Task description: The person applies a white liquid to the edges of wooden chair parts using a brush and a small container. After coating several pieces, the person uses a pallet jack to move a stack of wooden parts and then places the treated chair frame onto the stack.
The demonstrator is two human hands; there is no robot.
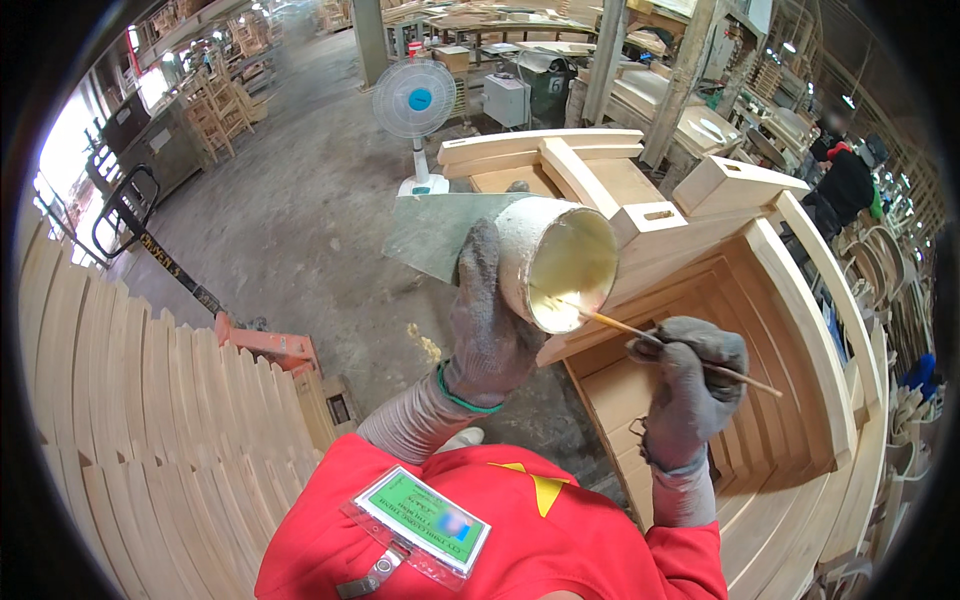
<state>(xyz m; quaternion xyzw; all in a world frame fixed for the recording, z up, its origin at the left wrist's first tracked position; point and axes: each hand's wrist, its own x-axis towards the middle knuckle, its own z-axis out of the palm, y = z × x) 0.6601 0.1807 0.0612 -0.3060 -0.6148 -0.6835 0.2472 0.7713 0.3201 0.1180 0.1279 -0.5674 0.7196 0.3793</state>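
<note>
My left hand point(488, 335), in a grey glove, is wrapped round a white cylindrical cup point(517, 245) tipped with its mouth toward the right. Pale yellowish residue coats the inside of the cup. Against its left side lies a flat grey-green sheet point(425, 235); whether my fingers also grip that sheet I cannot tell. Between the gloved fingers of my right hand point(692, 385) is a thin wooden stick point(625, 326), its far end inside the mouth of the cup. What is on that end is hard to make out.
Curved wooden furniture frames point(850, 330) stand at the right, close to my right hand. Stacked wooden slats point(150, 390) fill the left side, beside an orange pallet jack point(265, 343). A white fan point(415, 100) stands ahead, and a person in dark clothing point(850, 185) is at far right.
</note>
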